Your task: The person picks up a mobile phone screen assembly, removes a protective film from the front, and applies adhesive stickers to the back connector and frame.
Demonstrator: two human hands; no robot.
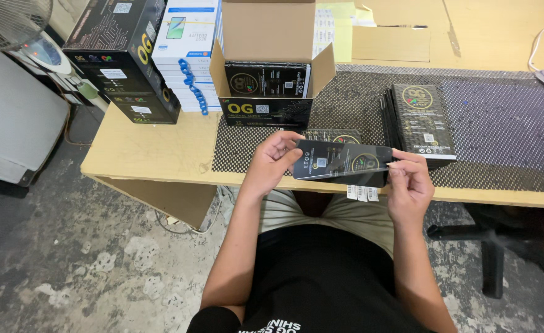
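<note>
Flat black packet [341,161]: glossy film wrap, light glare across its face; held at both ends by bare fingers [282,154]. Strip of white paper labels [362,193] beneath it, matt. Stack of like packets [421,120]: same shiny black finish with gold print. Open box [270,58]: plain brown cardboard inside, matt; printed black outside. Mat [500,135]: dark woven mesh, rough, rubbery look. Surface [148,148]: pale wood laminate, smooth, dull sheen. Floor [87,246]: bare concrete, rough, patchy and stained.

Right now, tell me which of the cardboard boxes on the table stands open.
The brown box behind the black mat, flaps up, black packets inside; the black boxes at left are shut.
</note>
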